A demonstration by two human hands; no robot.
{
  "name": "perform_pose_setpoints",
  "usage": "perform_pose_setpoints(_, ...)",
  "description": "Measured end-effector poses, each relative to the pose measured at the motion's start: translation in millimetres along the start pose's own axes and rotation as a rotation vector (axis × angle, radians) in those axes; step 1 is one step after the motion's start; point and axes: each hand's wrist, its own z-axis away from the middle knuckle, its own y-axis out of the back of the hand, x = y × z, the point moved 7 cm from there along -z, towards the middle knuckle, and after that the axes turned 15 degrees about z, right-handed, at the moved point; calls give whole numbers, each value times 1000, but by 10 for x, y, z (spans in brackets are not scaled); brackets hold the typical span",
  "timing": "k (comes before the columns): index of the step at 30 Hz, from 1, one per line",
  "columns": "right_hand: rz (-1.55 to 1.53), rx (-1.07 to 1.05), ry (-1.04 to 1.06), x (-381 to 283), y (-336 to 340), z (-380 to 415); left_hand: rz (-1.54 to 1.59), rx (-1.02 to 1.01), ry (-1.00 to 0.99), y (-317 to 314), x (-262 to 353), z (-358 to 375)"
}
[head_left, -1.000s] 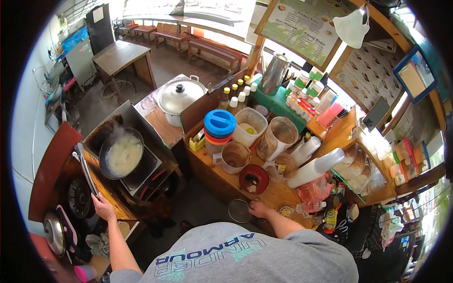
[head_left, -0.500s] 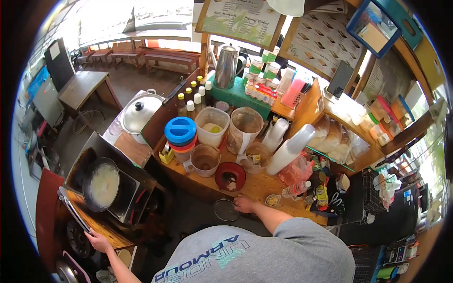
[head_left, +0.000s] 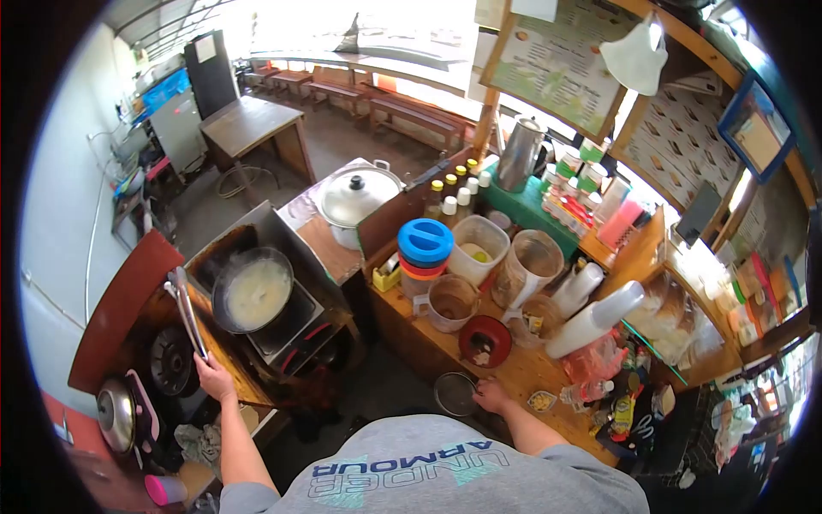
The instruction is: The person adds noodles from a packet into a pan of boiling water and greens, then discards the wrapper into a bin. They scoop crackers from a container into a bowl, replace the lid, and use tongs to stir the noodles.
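My left hand [head_left: 215,377] is closed around the lower end of long metal tongs [head_left: 189,313], which point up and away over the wooden stove edge. Right of the tongs, a dark wok [head_left: 253,291] with pale, cloudy liquid sits on the stove. My right hand [head_left: 491,397] is closed at the counter's front edge on the handle of a round, thin-rimmed strainer [head_left: 455,394]. That strainer hangs over the dark floor; its mesh is hard to make out. Just beyond my right hand stands a red bowl [head_left: 485,341] with small pieces in it.
On the counter [head_left: 428,330] are a blue-lidded container [head_left: 425,242], plastic tubs, bottles and stacked cups [head_left: 595,321]. A lidded pot [head_left: 357,199] stands behind the stove. A small dish [head_left: 541,401] lies right of my right hand. A pan lid [head_left: 116,415] is at lower left.
The view has turned left, so everything appears farther right. My left hand has raised the tongs to a steeper angle beside the wok. My right hand still holds the strainer by the counter.
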Motion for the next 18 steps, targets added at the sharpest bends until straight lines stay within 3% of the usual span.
perform_pose_setpoints(9,62,31,-111,-56,36,-45,-4,16,8,41,66,7)
perform_pose_setpoints(11,105,-146,-229,-56,5,-66,-14,13,32,43,69,8)
perform_pose_setpoints(18,201,-130,-245,-55,-67,-81,-8,6,25,64,118,7)
